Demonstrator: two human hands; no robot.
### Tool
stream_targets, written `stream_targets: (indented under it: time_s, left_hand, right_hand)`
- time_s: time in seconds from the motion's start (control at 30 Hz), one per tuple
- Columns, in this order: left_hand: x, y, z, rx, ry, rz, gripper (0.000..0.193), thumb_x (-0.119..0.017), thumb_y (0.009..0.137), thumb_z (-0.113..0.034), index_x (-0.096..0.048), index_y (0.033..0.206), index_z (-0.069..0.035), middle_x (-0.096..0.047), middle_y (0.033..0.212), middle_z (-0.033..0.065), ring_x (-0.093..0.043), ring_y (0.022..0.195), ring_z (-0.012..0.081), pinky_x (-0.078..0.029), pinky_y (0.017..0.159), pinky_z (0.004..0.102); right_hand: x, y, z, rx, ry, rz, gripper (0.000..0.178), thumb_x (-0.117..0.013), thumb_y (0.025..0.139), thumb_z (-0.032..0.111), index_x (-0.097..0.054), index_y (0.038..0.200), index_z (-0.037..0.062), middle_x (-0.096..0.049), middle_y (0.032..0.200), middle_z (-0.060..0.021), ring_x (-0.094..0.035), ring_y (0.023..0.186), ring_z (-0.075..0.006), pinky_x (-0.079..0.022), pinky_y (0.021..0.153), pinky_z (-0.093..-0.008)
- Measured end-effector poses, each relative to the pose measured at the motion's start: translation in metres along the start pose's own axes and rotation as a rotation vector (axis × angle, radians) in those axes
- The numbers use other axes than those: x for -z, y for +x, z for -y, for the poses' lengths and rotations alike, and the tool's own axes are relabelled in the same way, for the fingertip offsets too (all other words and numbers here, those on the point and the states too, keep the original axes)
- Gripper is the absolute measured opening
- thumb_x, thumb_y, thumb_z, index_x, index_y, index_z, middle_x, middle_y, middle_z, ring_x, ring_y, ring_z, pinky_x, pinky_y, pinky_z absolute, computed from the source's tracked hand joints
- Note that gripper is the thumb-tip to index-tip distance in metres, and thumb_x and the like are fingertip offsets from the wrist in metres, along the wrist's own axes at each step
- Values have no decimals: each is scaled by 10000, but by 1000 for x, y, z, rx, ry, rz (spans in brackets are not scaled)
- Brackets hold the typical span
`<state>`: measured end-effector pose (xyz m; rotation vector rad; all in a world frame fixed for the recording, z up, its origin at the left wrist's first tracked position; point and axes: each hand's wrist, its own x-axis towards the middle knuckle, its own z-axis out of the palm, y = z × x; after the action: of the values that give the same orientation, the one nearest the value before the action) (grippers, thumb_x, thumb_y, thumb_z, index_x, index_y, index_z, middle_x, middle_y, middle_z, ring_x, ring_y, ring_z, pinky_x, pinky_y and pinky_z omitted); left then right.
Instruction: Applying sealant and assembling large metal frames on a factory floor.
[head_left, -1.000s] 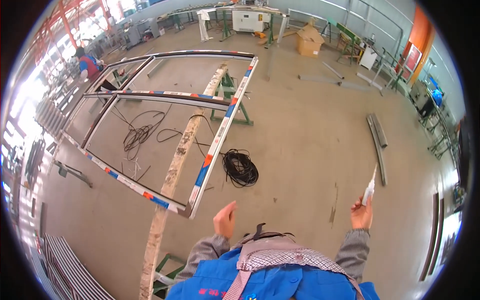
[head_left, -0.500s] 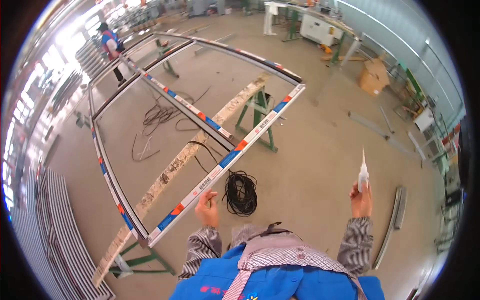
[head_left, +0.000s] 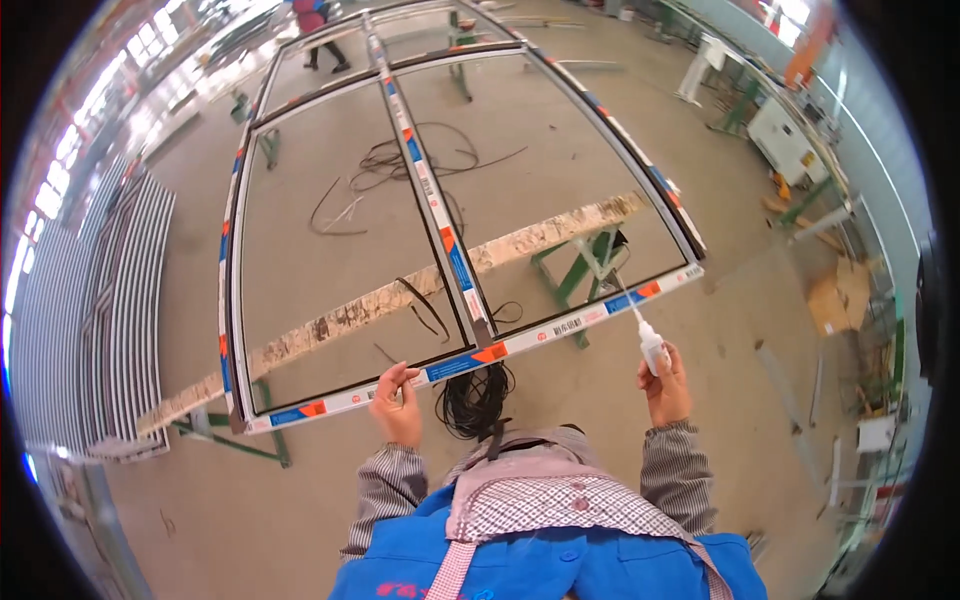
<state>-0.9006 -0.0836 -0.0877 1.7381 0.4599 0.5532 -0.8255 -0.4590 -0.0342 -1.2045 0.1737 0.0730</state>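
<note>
A large metal window frame (head_left: 560,328) with white, blue and orange protective tape lies flat on green trestles. My left hand (head_left: 398,400) rests on its near rail, fingers curled over the edge. My right hand (head_left: 666,385) holds a small white squeeze bottle (head_left: 651,346) with a long thin nozzle, its tip pointing up toward the near rail close to the right corner. A centre bar (head_left: 440,235) divides the frame.
A long worn wooden plank (head_left: 380,300) lies across under the frame on green trestles (head_left: 580,270). A black cable coil (head_left: 475,400) sits on the floor by my body. Stacked metal profiles (head_left: 110,300) lie at left. Another person (head_left: 315,20) stands far off. Workbenches line the right.
My view has swung toward the frame, which now fills the middle. My left hand has come onto the near rail, and my right hand has brought the bottle close to the rail.
</note>
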Motion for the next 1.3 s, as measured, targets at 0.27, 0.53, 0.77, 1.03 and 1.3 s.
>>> stream_targets:
  time_s: [0.27,0.53,0.77,1.03,1.3]
  left_hand:
    - [-22,-59,4,221,115,-450,307,-395,784,134,-521,1043,26,-606,900,95,-592,846,145,-444,795,248]
    - [-90,-125,-19,500,264,-734,285,-426,799,110,-521,1052,19,-619,917,109,-585,863,136,-443,766,236]
    - [-131,-127,-29,621,204,-802,291,-465,821,75,-495,1106,25,-612,945,115,-566,912,136,-430,817,247]
    - [-135,-127,-27,649,216,-804,311,-445,819,81,-502,1118,21,-613,963,115,-566,901,129,-410,758,216]
    - [-137,-123,-27,621,214,-835,303,-444,822,84,-494,1115,24,-622,958,132,-572,890,123,-420,741,208]
  right_hand:
    - [-21,147,-29,-221,-305,386,268,-544,847,111,-474,1090,23,-531,775,-30,-488,638,-93,-376,542,-210]
    - [-51,208,-84,-233,-624,823,201,-562,829,74,-498,1003,-1,-553,818,-9,-485,712,-57,-409,606,-199]
    - [-79,215,-97,-31,-848,989,202,-598,788,92,-523,949,-5,-552,686,-64,-501,600,-90,-426,550,-231]
    - [-89,207,-97,59,-893,1038,204,-609,769,90,-533,941,10,-568,674,-124,-557,576,-166,-454,549,-267]
    - [-90,204,-101,184,-904,1071,218,-621,753,83,-534,941,14,-575,690,-152,-578,579,-219,-464,554,-281]
